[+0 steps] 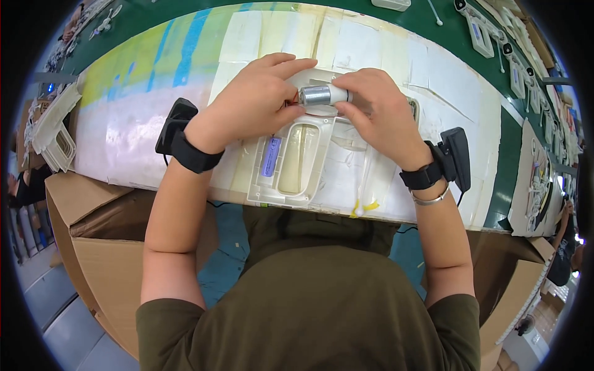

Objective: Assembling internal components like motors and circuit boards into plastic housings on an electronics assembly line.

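The olive shirt is filling the near view. Beyond it, the left hand and right hand are both gripping a small silver motor, holding it over the far end of the white plastic housing on the bench.

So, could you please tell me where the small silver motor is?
The silver motor sits centre-top in the head view, pinched between left hand and right hand, above the white housing.

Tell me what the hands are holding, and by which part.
Both hands, left hand and right hand, pinch a small silver cylinder by its ends.
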A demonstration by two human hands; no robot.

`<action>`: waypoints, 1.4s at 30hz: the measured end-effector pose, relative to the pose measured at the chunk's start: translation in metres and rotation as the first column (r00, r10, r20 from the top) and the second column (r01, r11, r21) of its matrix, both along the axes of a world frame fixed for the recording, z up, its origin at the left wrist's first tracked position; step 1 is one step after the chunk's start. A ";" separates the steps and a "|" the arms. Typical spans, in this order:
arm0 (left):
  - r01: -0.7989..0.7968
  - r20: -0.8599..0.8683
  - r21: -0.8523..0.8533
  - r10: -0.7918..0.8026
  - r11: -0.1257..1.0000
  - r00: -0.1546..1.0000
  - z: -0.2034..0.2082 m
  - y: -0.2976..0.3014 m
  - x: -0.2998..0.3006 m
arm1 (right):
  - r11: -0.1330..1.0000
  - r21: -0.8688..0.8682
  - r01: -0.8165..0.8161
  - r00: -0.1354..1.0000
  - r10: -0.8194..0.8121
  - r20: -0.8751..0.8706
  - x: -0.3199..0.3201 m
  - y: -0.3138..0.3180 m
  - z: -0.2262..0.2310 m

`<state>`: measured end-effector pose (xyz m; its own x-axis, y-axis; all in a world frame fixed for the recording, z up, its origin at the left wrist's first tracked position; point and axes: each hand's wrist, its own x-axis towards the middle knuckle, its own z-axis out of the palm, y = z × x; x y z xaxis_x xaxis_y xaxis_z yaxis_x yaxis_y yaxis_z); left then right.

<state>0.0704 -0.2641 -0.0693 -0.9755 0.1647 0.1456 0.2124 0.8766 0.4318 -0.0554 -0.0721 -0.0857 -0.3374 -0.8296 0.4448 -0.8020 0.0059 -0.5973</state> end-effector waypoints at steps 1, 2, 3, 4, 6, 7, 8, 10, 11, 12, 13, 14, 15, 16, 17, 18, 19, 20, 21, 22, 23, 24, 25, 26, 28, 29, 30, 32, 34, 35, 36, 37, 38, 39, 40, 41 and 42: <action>-0.029 0.000 -0.125 0.029 0.992 1.000 0.000 0.003 -0.001 | 1.000 -0.010 -0.004 0.998 0.003 -0.066 0.001 0.000 0.000; -0.029 0.000 -0.125 0.029 0.992 1.000 -0.002 0.004 -0.001 | 1.000 -0.009 -0.004 0.998 0.003 -0.066 0.002 0.000 -0.001; -0.061 -0.010 -0.127 0.060 0.990 0.998 -0.002 0.003 -0.001 | 1.000 -0.009 0.011 0.990 -0.013 -0.141 0.003 -0.001 -0.002; -0.093 -0.021 -0.129 0.091 0.987 0.996 -0.001 0.003 -0.001 | 1.000 -0.011 0.027 0.976 -0.028 -0.214 0.004 -0.001 -0.001; -0.171 -0.159 -0.070 0.158 0.983 0.975 0.002 0.000 0.004 | 0.995 -0.064 0.075 0.990 -0.082 -0.115 0.008 0.002 0.006; -0.241 -0.286 0.002 0.231 0.971 0.930 0.003 0.000 0.006 | 0.986 -0.110 0.126 0.992 -0.128 -0.011 0.012 0.005 0.008; -0.259 -0.292 -0.155 0.206 0.954 0.934 0.004 0.002 0.006 | 0.985 -0.108 0.133 0.991 -0.135 -0.011 0.013 0.009 0.007; -0.241 -0.248 -0.208 0.187 0.948 0.951 0.007 0.022 0.002 | 0.988 0.024 0.152 0.970 -0.144 -0.195 0.018 0.019 0.004; -0.213 -0.208 -0.260 0.161 0.942 0.965 0.008 0.030 -0.002 | 0.989 0.022 0.144 0.972 -0.137 -0.192 0.022 0.020 0.002; -0.193 -0.219 -0.261 0.137 0.946 0.966 0.006 0.033 -0.007 | 0.987 0.049 0.152 0.962 -0.137 -0.236 0.023 0.022 -0.001; -0.191 -0.222 -0.261 0.134 0.946 0.966 0.007 0.032 -0.010 | 0.984 0.075 0.162 0.950 -0.135 -0.280 0.024 0.023 -0.003; -0.163 -0.115 -0.228 0.139 0.960 0.984 0.009 0.031 -0.013 | 0.984 0.073 0.165 0.949 -0.138 -0.283 0.024 0.023 -0.005; -0.136 -0.003 -0.191 0.138 0.972 0.990 0.009 0.031 -0.015 | 0.987 0.029 0.160 0.956 -0.148 -0.255 0.024 0.024 -0.007; -0.132 -0.003 -0.191 0.134 0.973 0.991 0.007 0.031 -0.016 | 0.988 -0.016 0.156 0.961 -0.155 -0.227 0.024 0.025 -0.010; -0.131 -0.029 -0.179 0.128 0.975 0.991 0.003 0.031 -0.016 | 0.987 -0.017 0.160 0.961 -0.159 -0.227 0.023 0.025 -0.012; -0.130 -0.055 -0.166 0.122 0.978 0.991 0.001 0.031 -0.016 | 0.993 -0.014 0.121 0.946 -0.120 -0.300 0.022 0.025 -0.015; -0.126 -0.054 -0.167 0.118 0.978 0.992 0.001 0.033 -0.017 | 0.997 -0.009 0.082 0.925 -0.080 -0.371 0.022 0.025 -0.017; -0.125 -0.066 -0.190 0.114 0.974 0.991 0.001 0.036 -0.019 | 0.996 -0.009 0.086 0.925 -0.083 -0.371 0.022 0.026 -0.018; -0.128 -0.078 -0.213 0.113 0.969 0.991 0.001 0.037 -0.020 | 0.997 -0.027 0.078 0.923 -0.082 -0.376 0.022 0.025 -0.020; -0.128 -0.077 -0.214 0.114 0.968 0.990 0.001 0.037 -0.021 | 0.997 -0.045 0.069 0.921 -0.081 -0.381 0.022 0.024 -0.021; -0.134 -0.035 -0.213 0.130 0.968 0.991 0.002 0.036 -0.023 | 0.997 -0.046 0.068 0.921 -0.080 -0.381 0.021 0.024 -0.021; -0.140 0.007 -0.212 0.144 0.967 0.989 0.002 0.035 -0.024 | 0.996 -0.046 0.073 0.926 -0.085 -0.368 0.020 0.022 -0.021; -0.141 0.006 -0.212 0.146 0.967 0.989 0.000 0.033 -0.023 | 0.996 -0.045 0.078 0.930 -0.089 -0.356 0.020 0.021 -0.021; -0.140 0.010 -0.189 0.145 0.972 0.989 -0.003 0.031 -0.022 | 0.996 -0.046 0.076 0.929 -0.087 -0.358 0.021 0.019 -0.021; -0.146 -0.004 -0.199 0.148 0.969 0.989 0.013 0.032 -0.019 | 0.997 -0.036 0.075 0.960 -0.082 -0.268 0.019 0.021 -0.014; -0.181 -0.168 -0.172 0.153 0.968 0.974 0.026 0.031 -0.009 | 0.996 -0.058 0.070 0.958 -0.084 -0.275 0.019 0.021 -0.010; -0.190 -0.333 -0.130 0.138 0.973 0.933 0.033 0.031 -0.002 | 0.997 -0.023 0.080 0.963 -0.083 -0.255 0.017 0.024 -0.009; -0.371 -0.389 -0.046 0.325 0.928 0.862 0.024 0.035 0.029 | 0.993 -0.006 0.115 0.961 -0.112 -0.252 0.015 0.026 -0.010; -0.382 -0.198 -0.012 0.373 0.924 0.907 0.008 0.063 0.067 | 0.996 -0.008 0.089 0.961 -0.088 -0.260 0.016 0.022 -0.008; -0.389 -0.110 -0.038 0.383 0.921 0.917 0.002 0.079 0.081 | 0.996 -0.037 0.084 0.957 -0.091 -0.275 0.014 0.016 -0.012; -0.398 -0.007 -0.100 0.399 0.912 0.917 -0.004 0.093 0.086 | 0.997 -0.005 0.077 0.958 -0.075 -0.277 0.012 0.012 -0.018; -0.401 -0.026 -0.108 0.400 0.910 0.916 -0.006 0.093 0.081 | 0.997 0.032 0.069 0.960 -0.057 -0.275 0.011 0.011 -0.017; -0.458 -0.070 -0.148 0.453 0.876 0.889 -0.009 0.091 0.076 | 0.993 0.087 0.082 0.958 -0.054 -0.281 0.010 0.006 -0.013; -0.518 -0.114 -0.180 0.505 0.836 0.856 -0.013 0.087 0.069 | 0.994 0.078 0.079 0.954 -0.053 -0.294 0.008 0.000 -0.008; -0.538 -0.192 -0.170 0.508 0.826 0.840 -0.017 0.076 0.063 | 0.997 0.025 0.073 0.956 -0.063 -0.287 0.006 -0.006 -0.002; -0.544 -0.205 -0.167 0.510 0.822 0.835 -0.015 0.067 0.062 | 0.997 -0.025 0.066 0.958 -0.071 -0.277 0.003 -0.010 0.005; -0.571 -0.146 -0.183 0.553 0.800 0.821 -0.011 0.056 0.064 | 0.998 -0.033 0.049 0.958 -0.057 -0.281 0.001 -0.014 0.013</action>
<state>0.1343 -0.2080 -0.0806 -0.8923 -0.3734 0.2537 -0.3199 0.9196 0.2281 -0.0544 -0.0861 -0.0728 -0.2382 -0.8013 0.5488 -0.9369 0.0407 -0.3472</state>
